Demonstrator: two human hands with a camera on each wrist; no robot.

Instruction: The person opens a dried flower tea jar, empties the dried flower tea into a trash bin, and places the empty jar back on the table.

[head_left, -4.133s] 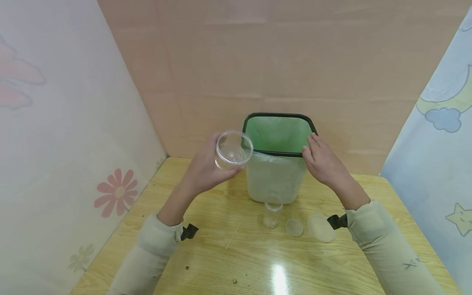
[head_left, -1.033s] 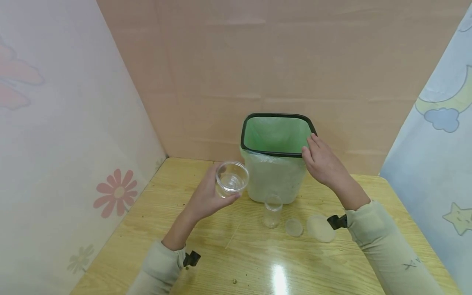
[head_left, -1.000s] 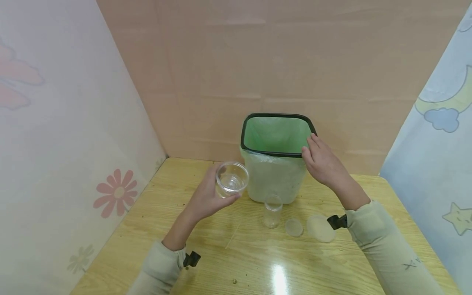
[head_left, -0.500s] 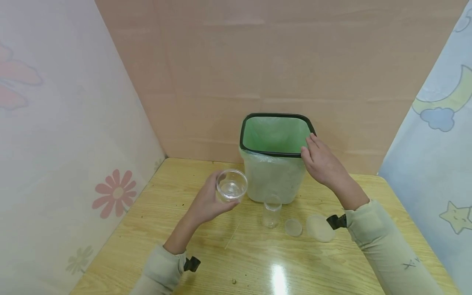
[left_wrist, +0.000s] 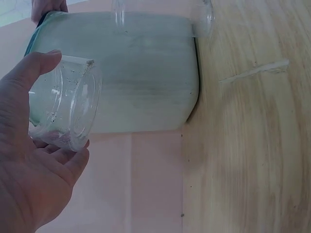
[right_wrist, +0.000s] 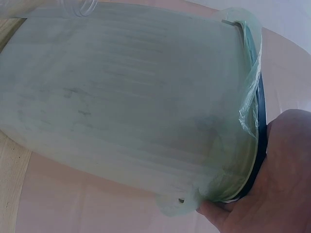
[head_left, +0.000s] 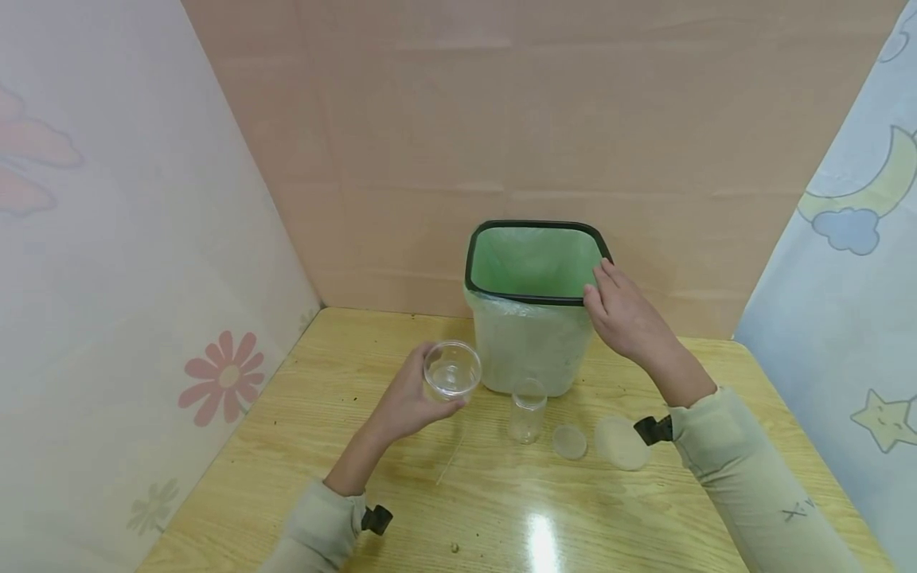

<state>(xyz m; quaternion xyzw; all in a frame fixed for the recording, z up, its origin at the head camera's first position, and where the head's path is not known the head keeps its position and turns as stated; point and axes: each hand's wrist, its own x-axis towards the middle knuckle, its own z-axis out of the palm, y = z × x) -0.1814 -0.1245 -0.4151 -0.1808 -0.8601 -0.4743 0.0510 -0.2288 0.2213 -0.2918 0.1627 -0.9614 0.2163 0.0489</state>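
Note:
My left hand [head_left: 411, 402] grips a clear round plastic tub [head_left: 453, 372], thumb on the near side and fingers behind it. The tub is upright above the table, left of the trash bin [head_left: 533, 338]. In the left wrist view, small specks cling to the tub wall [left_wrist: 68, 102]. The bin has a black rim and a pale green liner [head_left: 537, 259]. My right hand [head_left: 630, 318] holds the bin's right rim, its fingertips partly hidden. A clear plastic jar [head_left: 528, 418] stands before the bin, with a small round lid [head_left: 570, 442] and larger lid [head_left: 622, 443] beside it.
A thin pale strip [head_left: 450, 461] lies on the wooden table [head_left: 401, 509], left of the jar. Small crumbs [head_left: 454, 547] dot the tabletop. A pinkish backdrop [head_left: 401, 159] rises behind the bin, with patterned panels at both sides.
My left hand has lowered the tub from beside the bin's rim towards the table. The right hand has stayed at the bin's rim; the jar and lids have stayed put.

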